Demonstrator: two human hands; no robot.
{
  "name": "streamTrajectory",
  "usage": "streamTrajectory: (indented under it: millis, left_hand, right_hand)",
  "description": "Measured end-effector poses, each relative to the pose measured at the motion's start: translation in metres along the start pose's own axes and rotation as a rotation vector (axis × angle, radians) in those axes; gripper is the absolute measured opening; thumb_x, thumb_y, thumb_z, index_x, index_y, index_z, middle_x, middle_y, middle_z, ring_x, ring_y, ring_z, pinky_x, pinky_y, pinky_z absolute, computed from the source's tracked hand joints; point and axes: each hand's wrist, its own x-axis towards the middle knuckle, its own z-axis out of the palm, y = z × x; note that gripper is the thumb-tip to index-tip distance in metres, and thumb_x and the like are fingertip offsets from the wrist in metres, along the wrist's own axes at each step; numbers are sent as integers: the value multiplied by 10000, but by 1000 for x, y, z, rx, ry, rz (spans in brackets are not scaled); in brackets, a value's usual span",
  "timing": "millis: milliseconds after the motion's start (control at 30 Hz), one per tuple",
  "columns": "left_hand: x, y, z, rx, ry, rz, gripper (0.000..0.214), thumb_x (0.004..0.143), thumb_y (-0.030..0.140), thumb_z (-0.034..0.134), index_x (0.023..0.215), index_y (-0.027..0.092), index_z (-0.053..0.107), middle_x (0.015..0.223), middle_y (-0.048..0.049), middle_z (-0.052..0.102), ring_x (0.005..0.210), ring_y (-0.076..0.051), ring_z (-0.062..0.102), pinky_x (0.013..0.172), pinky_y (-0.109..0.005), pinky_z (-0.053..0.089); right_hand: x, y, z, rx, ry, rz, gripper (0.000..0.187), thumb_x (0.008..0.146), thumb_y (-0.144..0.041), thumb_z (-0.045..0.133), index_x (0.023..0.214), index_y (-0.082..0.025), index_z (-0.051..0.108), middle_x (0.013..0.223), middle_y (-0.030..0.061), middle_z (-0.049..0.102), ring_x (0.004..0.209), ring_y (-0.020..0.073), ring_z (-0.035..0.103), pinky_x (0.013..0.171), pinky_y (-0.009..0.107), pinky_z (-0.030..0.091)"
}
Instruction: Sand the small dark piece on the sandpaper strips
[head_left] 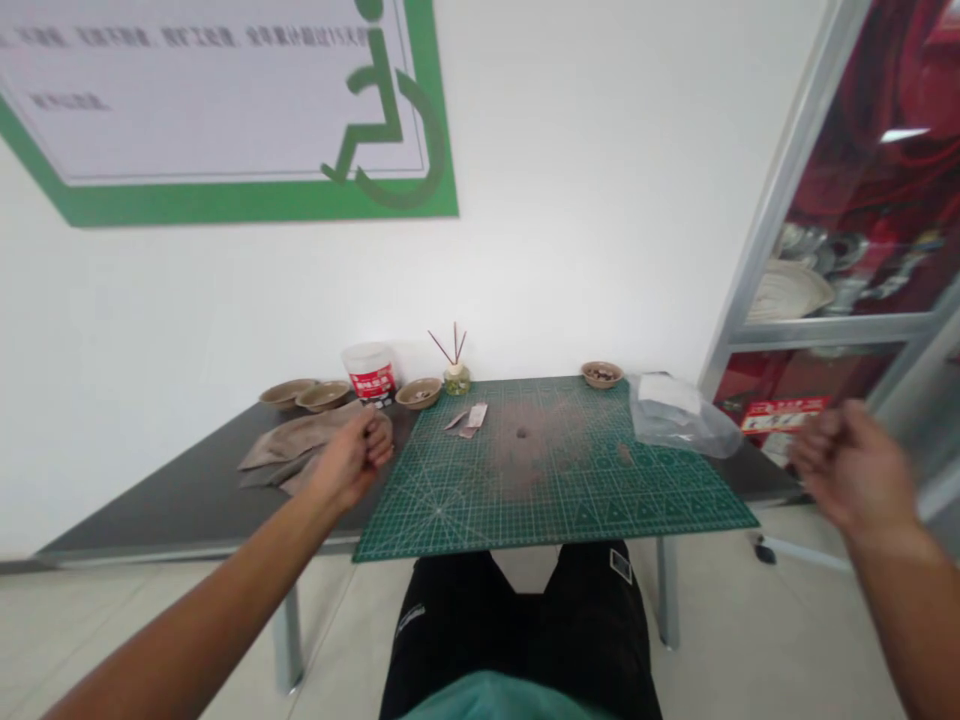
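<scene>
We see matte, rumpled brown cloth (281, 440) spread on the smooth dark worktop (187, 505), partly behind our left hand (358, 450), its fingers (377, 440) curled together. Our right hand (859, 465) blurs near a glossy, clear plastic bag (686, 427) — whether those fingers close fully, we cannot tell.

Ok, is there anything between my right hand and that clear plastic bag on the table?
Nothing visible stands in the way. Your right hand, blurred, shows out to the right of the clear plastic bag, which lies across the right edge of the green mat.
</scene>
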Motion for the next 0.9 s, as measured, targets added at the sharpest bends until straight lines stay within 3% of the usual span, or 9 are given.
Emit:
streamTrajectory:
  millis: [67, 133, 200, 267, 367, 467, 633, 733, 900]
  left_hand:
    - [21, -27, 20, 37, -91, -41, 364, 908, 389, 625, 691, 188, 413, 503, 84, 370, 409, -56, 317, 406, -181, 285]
    - [42, -51, 40, 60, -158, -71, 352, 878, 420, 670, 712, 176, 478, 545, 61, 461, 457, -71, 430, 457, -194, 384]
    - [64, -72, 58, 71, -219, -106, 307, 853, 402, 709, 768, 157, 547, 626, 18, 574, 532, -96, 539, 532, -217, 464]
    - [86, -92, 76, 73, -274, -140, 242, 847, 345, 725, 851, 139, 598, 757, -44, 669, 643, -130, 634, 631, -250, 521]
    - [112, -118, 101, 54, -342, -167, 152, 842, 206, 718, 939, 136, 626, 929, -102, 719, 830, -171, 697, 800, -293, 546]
    - [131, -142, 122, 24, -392, -173, 156, 837, 116, 698, 978, 136, 634, 1016, -94, 711, 967, -184, 683, 937, -345, 526]
    - [159, -167, 143, -48, -435, -178, 149, 925, 237, 633, 1039, 141, 634, 1086, -70, 669, 1008, -198, 650, 915, -414, 544]
    - [172, -175, 149, -120, -437, -176, 218, 814, 89, 650, 1023, 147, 634, 1052, -62, 678, 982, -188, 652, 941, -389, 518]
    - [177, -183, 152, -249, -451, -212, 514, 570, -47, 523, 1016, 168, 663, 970, -47, 689, 921, -163, 641, 900, -300, 481]
  right_hand:
    - [8, 1, 48, 192, -149, 26, 473, 1030, -558, 321, 812, -219, 569, 692, 6, 518, 488, 86, 409, 462, 240, 366]
    - [11, 4, 105, 326, -324, 65, 439, 947, -614, 478, 764, -220, 542, 653, -12, 494, 473, 93, 380, 435, 249, 336]
    - [11, 9, 161, 418, -463, 112, 408, 913, -592, 563, 806, -199, 583, 720, 1, 559, 495, 92, 420, 437, 234, 357]
    - [13, 14, 209, 491, -547, 158, 346, 947, -508, 584, 961, -165, 630, 867, 30, 628, 611, 112, 546, 529, 244, 471]
    - [25, 17, 260, 595, -609, 218, 300, 980, -384, 598, 1175, -155, 611, 1113, 74, 643, 895, 184, 650, 762, 355, 576]
    - [45, 16, 294, 704, -652, 267, 333, 972, -357, 617, 1240, -161, 595, 1219, 91, 618, 1020, 231, 643, 853, 421, 571]
    - [79, 14, 333, 879, -701, 333, 399, 989, -485, 541, 1201, -154, 614, 1161, 102, 653, 973, 220, 658, 838, 416, 564]
    - [89, 18, 344, 952, -739, 365, 562, 998, -609, 370, 1083, -143, 672, 1039, 125, 708, 895, 232, 682, 771, 387, 563]
    - [86, 29, 352, 1035, -824, 423, 641, 1033, -543, 237, 1011, -124, 722, 969, 140, 747, 805, 211, 701, 737, 330, 536]
